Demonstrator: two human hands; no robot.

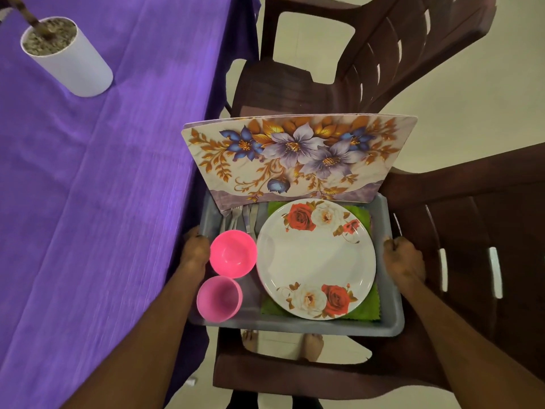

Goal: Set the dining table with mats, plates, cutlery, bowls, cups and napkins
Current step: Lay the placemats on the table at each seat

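Note:
A grey tray is held between my two hands just right of the table. My left hand grips its left rim and my right hand grips its right rim. Inside lie a white rose-patterned plate on a green napkin, a pink bowl, a pink cup and metal cutlery. A floral mat stands bent against the tray's far side.
The table under a purple cloth fills the left, with a white plant pot at its far part. Brown plastic chairs stand beyond and to the right of the tray. My bare feet show below it.

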